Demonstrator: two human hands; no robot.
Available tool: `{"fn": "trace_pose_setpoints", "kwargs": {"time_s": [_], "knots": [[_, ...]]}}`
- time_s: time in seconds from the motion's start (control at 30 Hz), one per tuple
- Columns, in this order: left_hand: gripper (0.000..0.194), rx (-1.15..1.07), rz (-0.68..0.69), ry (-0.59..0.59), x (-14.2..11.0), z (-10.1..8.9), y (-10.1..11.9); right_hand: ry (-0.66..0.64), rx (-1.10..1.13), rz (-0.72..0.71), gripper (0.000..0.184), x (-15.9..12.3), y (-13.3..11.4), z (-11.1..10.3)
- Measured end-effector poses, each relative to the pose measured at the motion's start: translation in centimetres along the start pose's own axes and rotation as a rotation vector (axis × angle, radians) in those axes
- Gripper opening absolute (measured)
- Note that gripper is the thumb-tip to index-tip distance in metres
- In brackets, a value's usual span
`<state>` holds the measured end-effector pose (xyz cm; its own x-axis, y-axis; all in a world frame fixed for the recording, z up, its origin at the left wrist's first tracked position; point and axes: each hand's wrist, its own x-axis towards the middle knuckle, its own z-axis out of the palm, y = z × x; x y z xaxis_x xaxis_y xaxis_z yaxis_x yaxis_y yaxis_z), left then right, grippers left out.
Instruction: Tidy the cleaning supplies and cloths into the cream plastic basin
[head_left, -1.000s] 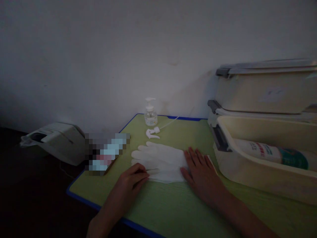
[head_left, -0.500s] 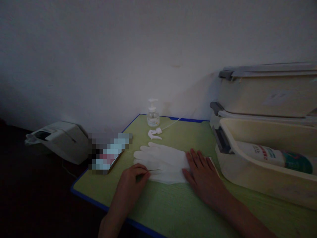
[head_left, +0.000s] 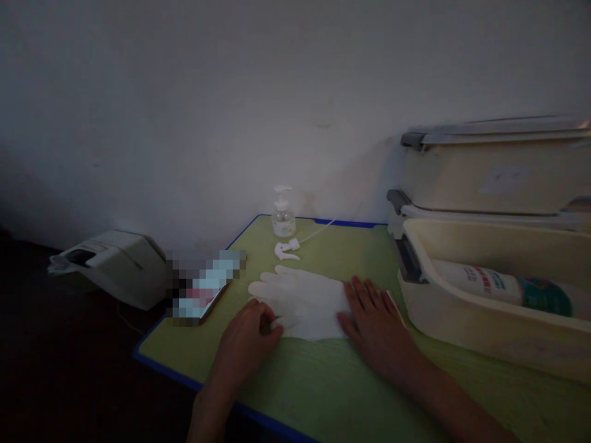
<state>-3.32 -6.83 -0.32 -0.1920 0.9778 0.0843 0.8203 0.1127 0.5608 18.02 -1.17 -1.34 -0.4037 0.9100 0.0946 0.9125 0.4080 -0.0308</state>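
A white rubber glove [head_left: 302, 298] lies flat on the green table [head_left: 323, 387], fingers pointing left. My right hand [head_left: 376, 323] rests flat and open on the glove's cuff end, fingers spread. My left hand [head_left: 247, 341] is curled at the glove's fingertips, pinching one of the glove's fingers between thumb and forefinger.
A clear pump bottle [head_left: 283, 215] and a loose white spray head [head_left: 286, 249] stand behind the glove. A phone [head_left: 203, 289] lies at the table's left edge. A cream bin [head_left: 489, 301] holding a bottle [head_left: 503, 286], with stacked lidded boxes [head_left: 494, 172] behind, fills the right. A white device [head_left: 113, 264] sits off the table, left.
My left hand has closed tighter on the glove's fingertip and shifted slightly up. The right hand has stayed put. The view has shifted a little.
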Motion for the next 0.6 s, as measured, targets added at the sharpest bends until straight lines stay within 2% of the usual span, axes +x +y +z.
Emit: {"fn": "trace_pose_setpoints", "kwargs": {"time_s": [0.17,0.33,0.43,0.6], "knots": [[0.008,-0.129,-0.083,-0.038,0.09,-0.17,0.4,0.0,-0.008,0.0,0.057,-0.07,0.06,0.17],[0.013,-0.374,-0.047,-0.067,0.12,-0.56,0.09,0.04,0.023,-0.016,0.058,-0.05,0.17,0.36],[0.014,-0.377,-0.03,-0.052,0.11,-0.73,-0.09,0.018,0.018,-0.006,0.058,-0.03,0.17,0.35],[0.017,-0.351,-0.004,-0.014,0.09,-0.69,-0.11,0.055,0.007,-0.023,0.057,-0.01,0.25,0.55]]}}
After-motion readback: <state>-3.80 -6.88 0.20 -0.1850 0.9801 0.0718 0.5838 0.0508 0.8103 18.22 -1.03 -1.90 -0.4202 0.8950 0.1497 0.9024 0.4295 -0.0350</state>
